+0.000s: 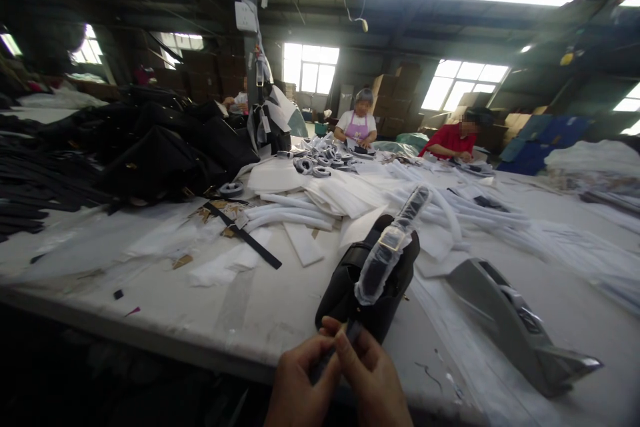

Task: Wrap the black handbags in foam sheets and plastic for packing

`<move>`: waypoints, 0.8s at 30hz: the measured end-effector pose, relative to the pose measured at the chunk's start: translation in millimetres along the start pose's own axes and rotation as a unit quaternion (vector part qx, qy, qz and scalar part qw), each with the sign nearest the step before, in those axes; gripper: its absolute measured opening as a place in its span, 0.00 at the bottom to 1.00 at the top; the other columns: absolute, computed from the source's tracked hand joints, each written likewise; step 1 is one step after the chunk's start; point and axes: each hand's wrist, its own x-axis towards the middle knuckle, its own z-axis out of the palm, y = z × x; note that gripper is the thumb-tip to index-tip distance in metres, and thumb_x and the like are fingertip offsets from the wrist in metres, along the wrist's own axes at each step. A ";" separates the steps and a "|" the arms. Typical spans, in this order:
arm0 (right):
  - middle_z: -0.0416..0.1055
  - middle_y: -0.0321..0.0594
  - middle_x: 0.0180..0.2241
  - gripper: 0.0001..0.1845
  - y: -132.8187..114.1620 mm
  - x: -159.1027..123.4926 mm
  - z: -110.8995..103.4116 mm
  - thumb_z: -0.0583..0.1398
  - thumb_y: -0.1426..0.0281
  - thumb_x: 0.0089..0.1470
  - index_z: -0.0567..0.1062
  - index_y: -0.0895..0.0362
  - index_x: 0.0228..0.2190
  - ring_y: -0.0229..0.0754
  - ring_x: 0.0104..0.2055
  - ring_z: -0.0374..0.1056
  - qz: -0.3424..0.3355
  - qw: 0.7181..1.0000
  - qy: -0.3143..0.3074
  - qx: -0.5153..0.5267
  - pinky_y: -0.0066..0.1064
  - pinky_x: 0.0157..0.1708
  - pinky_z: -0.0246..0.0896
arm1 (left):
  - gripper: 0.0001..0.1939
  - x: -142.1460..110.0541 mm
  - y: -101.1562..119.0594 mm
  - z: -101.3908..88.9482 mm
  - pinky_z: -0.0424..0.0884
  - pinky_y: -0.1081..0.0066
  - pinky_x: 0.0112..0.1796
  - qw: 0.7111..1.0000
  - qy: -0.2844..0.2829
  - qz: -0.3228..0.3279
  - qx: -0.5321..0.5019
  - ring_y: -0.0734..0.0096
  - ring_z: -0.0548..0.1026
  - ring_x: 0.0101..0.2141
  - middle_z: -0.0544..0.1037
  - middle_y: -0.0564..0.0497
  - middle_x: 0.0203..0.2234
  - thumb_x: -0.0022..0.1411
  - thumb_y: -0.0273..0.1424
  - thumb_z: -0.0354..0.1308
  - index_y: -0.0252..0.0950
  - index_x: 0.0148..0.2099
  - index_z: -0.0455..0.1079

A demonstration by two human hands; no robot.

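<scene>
At the front edge of the table, my left hand [303,377] and my right hand [373,373] meet, both with fingers closed on a dark strap [353,331]. The strap runs between my fingers, and part of it is hidden by them. Just beyond my fingertips a black bag [340,290] lies on the table. Across its top rests a buckled strap [381,267] wrapped in clear plastic, its gold-coloured buckle showing through.
A grey tape dispenser [505,320] stands to the right on the white table [270,320]. Black bags [160,160] are heaped at left. White foam strips [285,213] and grey rolls [320,163] lie mid-table. Two people [357,127] work across the table.
</scene>
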 end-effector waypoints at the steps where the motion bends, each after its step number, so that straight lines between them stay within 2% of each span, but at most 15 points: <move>1: 0.81 0.50 0.39 0.31 -0.4 -0.4 2.7 0.72 0.48 0.39 0.83 0.60 0.37 0.53 0.45 0.75 -0.005 1.000 0.012 0.002 0.40 0.48 0.68 | 0.20 -0.3 -1.0 -0.1 0.71 0.72 0.39 0.999 0.007 0.014 0.028 0.61 0.78 0.38 0.82 0.47 0.34 0.65 0.46 0.57 0.34 0.41 0.78; 5: 0.80 0.49 0.40 0.29 0.1 0.7 -1.8 0.70 0.48 0.43 0.83 0.59 0.37 0.52 0.46 0.74 0.003 1.000 -0.004 0.005 0.39 0.49 0.68 | 0.18 -0.9 -1.5 -1.7 0.71 0.72 0.41 0.998 0.009 0.021 0.050 0.62 0.78 0.38 0.82 0.48 0.34 0.65 0.44 0.57 0.35 0.41 0.78; 8: 0.80 0.47 0.39 0.27 2.5 5.2 -11.1 0.67 0.47 0.48 0.83 0.58 0.38 0.46 0.39 0.73 -0.013 0.999 -0.044 -0.027 0.34 0.42 0.69 | 0.19 0.0 0.0 -1.7 0.71 0.72 0.40 1.000 -0.008 -0.009 -0.006 0.63 0.78 0.37 0.81 0.48 0.31 0.64 0.46 0.59 0.34 0.36 0.77; 10: 0.79 0.44 0.33 0.26 3.6 8.4 -13.9 0.66 0.48 0.50 0.84 0.58 0.38 0.40 0.31 0.69 -0.029 0.996 -0.053 -0.058 0.29 0.34 0.66 | 0.21 1.4 -0.2 -0.9 0.70 0.75 0.34 0.999 -0.014 -0.034 -0.039 0.68 0.76 0.31 0.80 0.49 0.28 0.63 0.48 0.59 0.33 0.32 0.75; 12: 0.76 0.41 0.26 0.27 3.0 10.2 -14.6 0.65 0.47 0.51 0.84 0.58 0.37 0.37 0.26 0.65 -0.045 0.994 -0.052 -0.086 0.26 0.28 0.62 | 0.24 2.9 -1.9 0.3 0.64 0.78 0.23 0.995 -0.018 -0.069 -0.063 0.77 0.70 0.21 0.78 0.50 0.27 0.60 0.51 0.60 0.33 0.31 0.74; 14: 0.74 0.39 0.23 0.30 -0.5 9.8 -18.1 0.62 0.44 0.53 0.84 0.59 0.36 0.38 0.25 0.65 -0.054 0.988 -0.069 -0.127 0.28 0.29 0.63 | 0.27 3.7 -4.2 1.1 0.55 0.79 0.16 0.990 -0.030 -0.101 -0.090 0.84 0.61 0.14 0.78 0.50 0.28 0.57 0.55 0.61 0.32 0.32 0.73; 16: 0.76 0.42 0.23 0.35 -8.8 7.8 -28.9 0.57 0.41 0.54 0.84 0.60 0.34 0.43 0.28 0.71 -0.063 0.976 -0.081 -0.193 0.32 0.33 0.68 | 0.30 3.2 -6.0 1.1 0.50 0.79 0.15 0.986 -0.044 -0.117 -0.107 0.86 0.58 0.12 0.76 0.51 0.25 0.56 0.58 0.60 0.32 0.34 0.73; 17: 0.77 0.44 0.24 0.36 -15.7 7.0 -37.0 0.56 0.40 0.54 0.84 0.60 0.32 0.47 0.30 0.73 -0.069 0.969 -0.067 -0.229 0.34 0.36 0.69 | 0.30 2.4 -6.6 0.9 0.50 0.79 0.15 0.986 -0.050 -0.118 -0.108 0.86 0.58 0.12 0.75 0.52 0.22 0.56 0.58 0.59 0.32 0.35 0.73; 19: 0.79 0.46 0.28 0.36 -36.3 7.1 -55.2 0.55 0.40 0.54 0.84 0.59 0.31 0.51 0.33 0.76 -0.091 0.957 0.018 -0.275 0.37 0.40 0.71 | 0.32 -0.1 -7.6 0.4 0.53 0.79 0.18 0.987 -0.055 -0.110 -0.105 0.83 0.60 0.14 0.72 0.54 0.18 0.60 0.59 0.55 0.31 0.38 0.74; 21: 0.81 0.46 0.35 0.31 -66.3 11.5 -68.0 0.59 0.42 0.53 0.82 0.56 0.36 0.51 0.38 0.78 -0.143 0.948 0.125 -0.256 0.38 0.44 0.72 | 0.33 -3.3 -10.3 0.3 0.59 0.78 0.21 0.988 -0.061 -0.090 -0.111 0.80 0.66 0.18 0.75 0.50 0.23 0.61 0.59 0.54 0.31 0.43 0.74; 22: 0.80 0.45 0.42 0.29 -83.9 15.5 -70.0 0.60 0.43 0.53 0.80 0.54 0.42 0.51 0.43 0.77 -0.185 0.948 0.148 -0.215 0.38 0.48 0.71 | 0.33 -5.0 -13.1 0.5 0.62 0.77 0.23 0.988 -0.069 -0.082 -0.115 0.78 0.69 0.20 0.77 0.48 0.28 0.60 0.59 0.54 0.32 0.44 0.74; 23: 0.77 0.44 0.49 0.29 -102.3 20.7 -68.4 0.61 0.46 0.54 0.76 0.52 0.49 0.50 0.51 0.74 -0.223 0.951 0.146 -0.160 0.37 0.54 0.68 | 0.33 -6.9 -17.2 1.1 0.64 0.76 0.24 0.987 -0.082 -0.080 -0.117 0.76 0.71 0.22 0.78 0.46 0.31 0.59 0.60 0.55 0.32 0.44 0.74; 24: 0.74 0.43 0.54 0.30 -120.8 26.8 -63.5 0.62 0.49 0.55 0.72 0.50 0.54 0.48 0.57 0.70 -0.224 0.963 0.107 -0.105 0.38 0.58 0.63 | 0.34 -8.9 -22.5 1.9 0.64 0.75 0.25 0.985 -0.098 -0.082 -0.118 0.75 0.71 0.23 0.78 0.45 0.33 0.57 0.60 0.56 0.32 0.44 0.73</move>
